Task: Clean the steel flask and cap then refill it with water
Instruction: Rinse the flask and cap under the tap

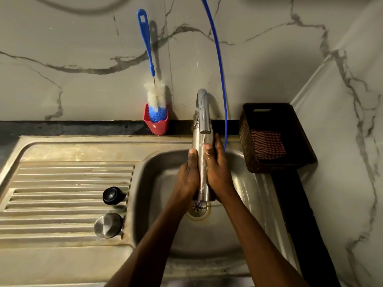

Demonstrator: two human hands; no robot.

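The steel flask (202,162) stands upright over the sink basin (157,204) under the running tap (203,112). Water runs down its side. My left hand (189,175) grips the flask from the left, thumb up along the body. My right hand (217,168) wraps it from the right, fingers reaching behind. The flask's base is near the drain (196,208). Two caps lie on the ribbed drainboard (62,193) to the left: a black inner cap (113,195) and a steel outer cap (108,225).
A blue-handled bottle brush (154,96) stands in a red holder (155,123) against the marble wall. A dark woven basket (290,162) with a red checked cloth (267,145) sits right of the sink. A blue tube (221,79) hangs down behind the tap.
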